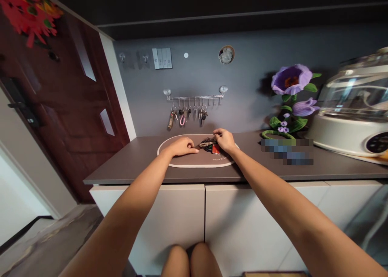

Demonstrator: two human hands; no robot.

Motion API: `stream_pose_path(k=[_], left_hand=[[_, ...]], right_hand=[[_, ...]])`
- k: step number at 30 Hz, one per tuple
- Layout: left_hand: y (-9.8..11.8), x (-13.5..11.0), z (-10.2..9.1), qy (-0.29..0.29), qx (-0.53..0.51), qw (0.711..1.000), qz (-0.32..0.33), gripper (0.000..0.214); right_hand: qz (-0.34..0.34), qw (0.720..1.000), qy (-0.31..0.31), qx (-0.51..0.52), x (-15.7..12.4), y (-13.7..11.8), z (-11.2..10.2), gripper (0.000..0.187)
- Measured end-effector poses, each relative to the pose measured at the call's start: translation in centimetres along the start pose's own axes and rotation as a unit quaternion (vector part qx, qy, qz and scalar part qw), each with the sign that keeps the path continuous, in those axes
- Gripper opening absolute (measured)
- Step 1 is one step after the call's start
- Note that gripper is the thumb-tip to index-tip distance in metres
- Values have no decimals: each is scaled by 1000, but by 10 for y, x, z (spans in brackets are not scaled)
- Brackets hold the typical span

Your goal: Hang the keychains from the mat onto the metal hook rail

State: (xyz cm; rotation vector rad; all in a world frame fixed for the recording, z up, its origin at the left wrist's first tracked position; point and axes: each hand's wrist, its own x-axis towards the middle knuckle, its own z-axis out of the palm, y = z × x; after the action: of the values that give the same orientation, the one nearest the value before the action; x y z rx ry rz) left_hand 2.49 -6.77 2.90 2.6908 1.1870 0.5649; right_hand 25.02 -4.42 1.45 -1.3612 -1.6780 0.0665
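left fingers (188, 142) bent, tips apart, right fingers (219, 132) bent at red-tagged bundle (207, 148), grip unclear, arms (142, 196) stretched forward

Far left: dark red door (75, 147) with black handle plate (18, 99), red floral decoration (27, 16) up top; marbled floor (57, 244) below. Dark overhead unit (212, 2) across the top. On blue-grey wall (254, 79): two clear hooks (122, 58), then a four-strip switch panel (162, 58), small white disc (186, 55), round hole (226, 55) with whitish stuffing. Dark countertop (121, 160) over white cabinet doors (242, 224). Counter, right side: purple fuzzy flower (280, 81), smaller purple bloom (304, 106) beneath it, green leaves, green ring base (279, 135); just in front, pixelated bluish patch (287, 152), contents unreadable. Far right: cream appliance (345, 131), clear upper part, dark control panel (378, 142), cut off by frame edge.
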Motion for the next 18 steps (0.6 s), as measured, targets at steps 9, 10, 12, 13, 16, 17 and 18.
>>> stream_pose_path(k=[9,10,12,13,16,17,18], left_hand=[[-17,5,5,34,55,997,44,29],[-17,6,6,46,55,997,35,29],[-18,7,8,75,46,996,10,28],[-19,8,8,90,38,995,-4,27],[-19,11,8,142,1,989,-50,26],[-19,12,8,160,-13,985,-64,25],[-20,13,8,175,-30,981,-77,24]], right_hand=[[-7,1000,-28,9,-1,-5,-1,25],[-7,999,-31,9,-1,-6,-1,25],[-9,999,-36,9,-2,-7,-1,25],[-12,999,-37,8,-2,-7,-1,25],[-18,999,-44,4,-3,-9,-2,25],[-18,999,-47,2,-4,-10,-3,26],[-17,999,-49,1,-4,-11,-3,26]])
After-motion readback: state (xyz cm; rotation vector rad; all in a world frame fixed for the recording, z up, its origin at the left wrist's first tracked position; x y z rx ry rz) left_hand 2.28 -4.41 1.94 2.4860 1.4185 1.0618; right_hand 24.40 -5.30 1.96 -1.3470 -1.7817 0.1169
